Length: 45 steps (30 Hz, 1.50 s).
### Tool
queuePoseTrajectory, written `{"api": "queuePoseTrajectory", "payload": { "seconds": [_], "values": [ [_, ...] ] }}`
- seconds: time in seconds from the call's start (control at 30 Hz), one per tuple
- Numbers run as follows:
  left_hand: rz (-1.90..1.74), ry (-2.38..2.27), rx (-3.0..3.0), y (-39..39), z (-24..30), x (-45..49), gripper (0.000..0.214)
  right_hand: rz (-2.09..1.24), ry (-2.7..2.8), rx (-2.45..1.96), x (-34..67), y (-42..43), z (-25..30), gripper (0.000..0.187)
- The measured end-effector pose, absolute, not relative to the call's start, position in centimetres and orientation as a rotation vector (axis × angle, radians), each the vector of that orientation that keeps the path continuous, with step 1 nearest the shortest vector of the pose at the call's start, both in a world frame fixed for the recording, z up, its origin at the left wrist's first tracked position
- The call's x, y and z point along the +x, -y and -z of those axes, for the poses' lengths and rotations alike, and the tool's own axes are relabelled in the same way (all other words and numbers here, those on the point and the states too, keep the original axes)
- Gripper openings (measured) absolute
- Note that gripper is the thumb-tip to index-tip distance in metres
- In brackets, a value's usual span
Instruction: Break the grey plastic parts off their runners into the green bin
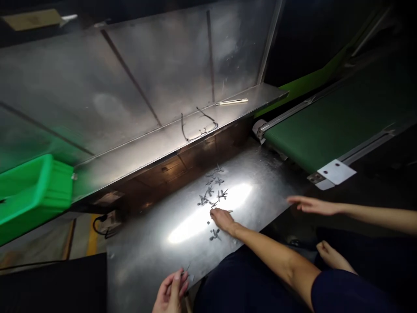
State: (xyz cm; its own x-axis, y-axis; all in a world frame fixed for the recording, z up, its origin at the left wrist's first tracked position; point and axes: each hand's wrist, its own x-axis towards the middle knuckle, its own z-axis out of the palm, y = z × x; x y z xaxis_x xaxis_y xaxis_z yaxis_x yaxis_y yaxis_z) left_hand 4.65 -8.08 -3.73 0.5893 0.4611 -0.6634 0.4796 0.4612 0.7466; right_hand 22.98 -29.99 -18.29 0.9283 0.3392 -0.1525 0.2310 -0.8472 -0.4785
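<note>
My left hand (171, 292) is at the bottom of the view, over the near edge of the metal table (140, 256). Its thumb and fingers are pinched around a small dark piece with a thin stem (184, 273). Farther in, my right hand (223, 219) rests low over the tabletop, fingers curled together and pointing down. Whatever it grips is hidden, though a pale thin end (230, 211) shows beside it. Small dark branched pieces (202, 200) lie scattered just beyond the right hand, and another branched piece (214, 234) is on its near side.
Eyeglasses (200, 130) and a pale pen-like stick (232, 102) lie on a raised metal shelf (140, 152). A green bin (55, 182) stands at left, a green conveyor belt (325, 130) at right. Another person's hands (314, 205) reach in from the right.
</note>
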Motion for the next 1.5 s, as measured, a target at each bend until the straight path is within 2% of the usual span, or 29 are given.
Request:
{"api": "queuePoseTrajectory", "payload": {
  "seconds": [0.1,0.2,0.3,0.43,0.53,0.67,0.73,1.03,1.17,1.37,1.5],
  "values": [
    [0.049,-0.985,1.175,7.4,3.3,3.8,0.098,-0.144,0.109,-2.535,21.0,30.2,18.5,0.018],
    [0.117,-0.894,1.221,6.9,3.2,3.1,0.094,-0.065,-0.062,-2.502,18.6,30.9,18.3,0.017],
    [0.183,-0.843,1.205,6.3,3.8,3.0,0.090,-0.055,-0.123,-2.483,16.8,31.3,17.8,0.022],
    [0.218,-0.804,1.182,6.5,4.5,3.8,0.095,-0.022,-0.162,-2.367,16.0,30.1,15.8,0.030],
    [0.226,-0.776,1.188,7.1,4.7,4.6,0.097,-0.215,-0.108,-2.109,15.3,27.6,12.9,0.032],
    [0.192,-0.672,1.271,7.0,4.9,5.2,0.088,-0.693,0.125,-1.588,12.9,23.8,8.5,0.054],
    [0.153,-0.639,1.324,6.6,5.2,5.1,0.083,-0.795,0.199,-1.472,11.6,22.6,7.0,0.054],
    [0.159,-0.596,1.443,4.7,6.4,3.7,0.079,-0.841,0.314,-1.917,9.0,21.7,4.2,0.036],
    [0.130,-0.587,1.559,4.1,6.8,3.1,0.071,-0.854,0.310,-1.916,8.1,21.6,2.9,0.032],
    [0.100,-0.622,1.607,3.9,6.9,2.4,0.074,-0.847,0.239,-2.030,7.4,20.9,2.4,0.018],
    [0.034,-0.601,1.673,4.1,7.0,2.1,0.071,-0.795,0.203,-2.077,7.3,20.0,2.0,0.016]
  ]
}}
